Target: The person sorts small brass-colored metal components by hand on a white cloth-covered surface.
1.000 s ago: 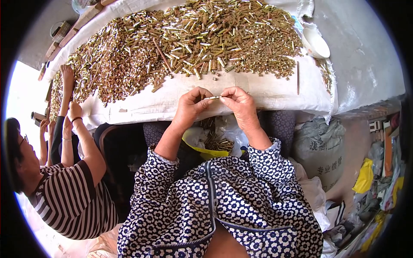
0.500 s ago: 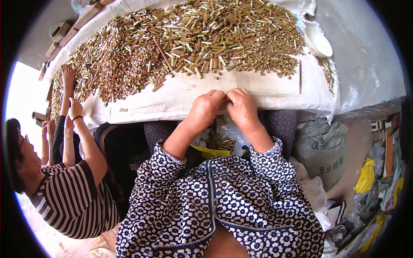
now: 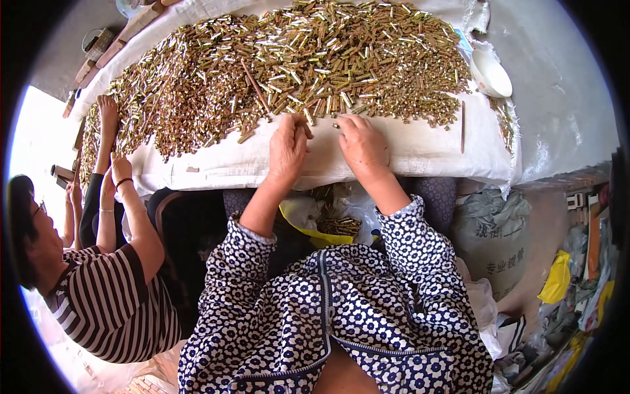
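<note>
My left hand (image 3: 287,150) rests at the near edge of a heap of small gold metal tubes (image 3: 315,52). Its fingers are curled, and a short bright tube (image 3: 308,117) lies right at their tips; whatever they may hold is hidden. To the right, my right hand (image 3: 364,148) reaches over the white cloth (image 3: 420,144), palm down. Its thumb and forefinger are apart beside a small dark metal piece (image 3: 336,125) on the cloth.
A thin rod (image 3: 462,126) and a white bowl (image 3: 491,73) are at the right. Below the table edge, a yellow-edged plastic bag (image 3: 321,238) holds more tubes. At the left, a person in a striped shirt (image 3: 108,299) works by the heap. A grey sack (image 3: 495,243) stands right.
My hands were together at the table's near edge. Now they are parted and have moved forward to the heap's edge. The view has shifted slightly.
</note>
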The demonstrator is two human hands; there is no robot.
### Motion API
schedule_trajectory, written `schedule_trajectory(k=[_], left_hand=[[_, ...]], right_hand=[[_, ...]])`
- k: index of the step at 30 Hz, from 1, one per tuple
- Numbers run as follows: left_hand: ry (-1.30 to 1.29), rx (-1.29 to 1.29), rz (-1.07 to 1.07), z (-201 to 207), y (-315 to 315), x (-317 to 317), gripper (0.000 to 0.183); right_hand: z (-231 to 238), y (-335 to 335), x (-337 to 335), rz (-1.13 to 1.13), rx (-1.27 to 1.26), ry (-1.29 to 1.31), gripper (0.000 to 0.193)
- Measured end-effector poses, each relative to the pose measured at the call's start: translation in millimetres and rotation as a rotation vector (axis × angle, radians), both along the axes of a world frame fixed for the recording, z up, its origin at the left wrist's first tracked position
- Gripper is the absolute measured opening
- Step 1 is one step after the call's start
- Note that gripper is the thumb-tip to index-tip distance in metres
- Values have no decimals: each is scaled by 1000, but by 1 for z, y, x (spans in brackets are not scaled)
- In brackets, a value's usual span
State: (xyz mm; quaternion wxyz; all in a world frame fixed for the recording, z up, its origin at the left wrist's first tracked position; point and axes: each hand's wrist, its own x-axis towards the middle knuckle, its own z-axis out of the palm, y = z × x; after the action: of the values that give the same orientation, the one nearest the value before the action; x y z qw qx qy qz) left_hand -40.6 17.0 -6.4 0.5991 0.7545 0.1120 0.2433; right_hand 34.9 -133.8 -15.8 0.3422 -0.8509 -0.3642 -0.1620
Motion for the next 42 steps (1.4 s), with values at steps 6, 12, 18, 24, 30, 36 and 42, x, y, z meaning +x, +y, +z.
schedule_trajectory(k=[6, 12, 18, 24, 30, 36, 42], left_hand=[[213, 758, 85, -5, 26, 35, 23], [216, 821, 70, -6, 19, 45, 27], [92, 472, 15, -12, 17, 24, 26], [179, -205, -318, 9, 0, -3, 29], [203, -317, -390, 6, -10, -14, 21], [168, -473, -292, -1, -6, -20, 9], [123, -553, -283, -1, -5, -23, 8]], right_hand=[[-1, 13, 8, 33, -170, -63, 15], [-10, 7, 9, 9, 70, -98, 8], [-17, -4, -3, 121, 396, 345, 12], [-10, -10, -10, 218, 526, 560, 9], [-5, -7, -16, 306, 558, 735, 10], [-4, -17, -23, 279, 591, 840, 9], [2, -19, -31, 304, 592, 834, 9]])
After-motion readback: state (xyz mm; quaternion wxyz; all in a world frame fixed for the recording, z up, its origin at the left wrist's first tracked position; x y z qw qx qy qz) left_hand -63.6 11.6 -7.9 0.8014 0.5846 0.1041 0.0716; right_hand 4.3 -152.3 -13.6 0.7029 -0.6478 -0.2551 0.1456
